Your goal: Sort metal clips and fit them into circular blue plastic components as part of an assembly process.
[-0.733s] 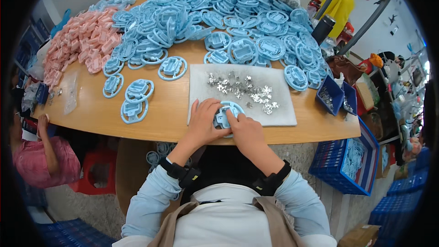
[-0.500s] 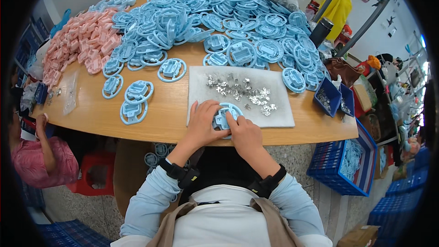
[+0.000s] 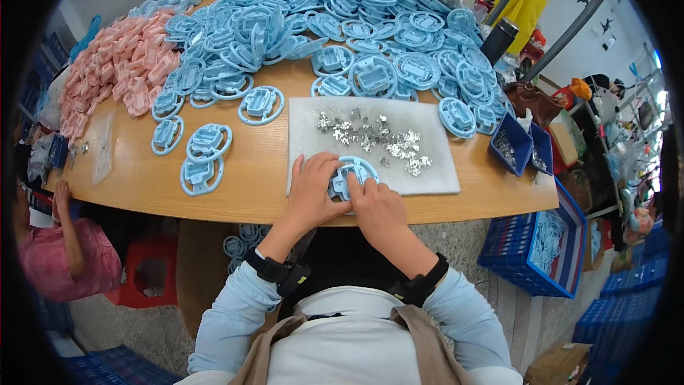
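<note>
My left hand [image 3: 312, 189] and my right hand [image 3: 377, 205] both grip one round light-blue plastic part [image 3: 352, 175] at the near edge of a white foam mat [image 3: 434, 175]. The hands cover most of the part. Small shiny metal pieces [image 3: 374, 135] lie scattered on the mat just beyond my fingers.
A big heap of light-blue plastic parts [image 3: 335, 21] covers the far side of the wooden table [image 3: 256, 185], with pink parts [image 3: 114, 71] at the left. Small blue bins [image 3: 514, 147] stand at the right edge. A blue crate [image 3: 545, 249] sits on the floor. Another person [image 3: 64, 257] crouches at the left.
My hands have stayed on the blue part at the mat's near edge; only my fingers have shifted slightly on it.
</note>
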`<state>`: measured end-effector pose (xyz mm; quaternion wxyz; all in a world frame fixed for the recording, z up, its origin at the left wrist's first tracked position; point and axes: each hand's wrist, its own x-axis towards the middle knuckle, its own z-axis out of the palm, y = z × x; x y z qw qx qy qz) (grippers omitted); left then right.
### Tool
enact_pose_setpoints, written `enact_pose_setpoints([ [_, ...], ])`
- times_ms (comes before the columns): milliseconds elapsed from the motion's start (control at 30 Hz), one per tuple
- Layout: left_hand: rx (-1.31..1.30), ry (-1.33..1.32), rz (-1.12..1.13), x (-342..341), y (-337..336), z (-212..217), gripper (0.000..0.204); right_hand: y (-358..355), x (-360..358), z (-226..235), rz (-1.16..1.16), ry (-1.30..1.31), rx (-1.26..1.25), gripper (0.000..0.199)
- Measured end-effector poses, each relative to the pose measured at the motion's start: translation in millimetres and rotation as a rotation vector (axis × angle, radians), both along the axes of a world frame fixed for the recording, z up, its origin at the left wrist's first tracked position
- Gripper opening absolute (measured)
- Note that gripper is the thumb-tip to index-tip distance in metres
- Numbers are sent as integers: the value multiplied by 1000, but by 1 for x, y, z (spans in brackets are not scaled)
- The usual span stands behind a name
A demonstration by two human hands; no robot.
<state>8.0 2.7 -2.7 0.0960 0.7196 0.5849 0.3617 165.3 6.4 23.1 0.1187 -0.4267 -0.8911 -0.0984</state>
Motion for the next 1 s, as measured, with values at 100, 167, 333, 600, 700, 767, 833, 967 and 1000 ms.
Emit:
enact_pose_setpoints([
  [100,14,-9,5,1,2,2,60,4,6,-3,19,63,83,44],
  [167,15,-6,10,2,2,0,60,6,7,-6,31,82,106,44],
  [333,-1,-3,12,1,-1,-1,60,5,5,-7,53,80,98,43],
  [600,25,39,10,0,3,-10,61,2,-10,-3,-5,-92,28,41],
  [700,42,12,-18,0,0,5,62,11,8,5,66,46,-87,41],
  [767,75,-76,-28,1,-3,12,64,21,15,10,59,282,-111,41],
  [833,79,-237,-46,8,-17,9,67,16,24,7,-60,616,-96,42],
  [967,-40,-478,-121,23,-32,26,77,34,47,-20,21,1056,-846,35],
  [1000,-77,-671,-99,26,-38,22,69,28,45,-18,38,1180,-866,28],
])
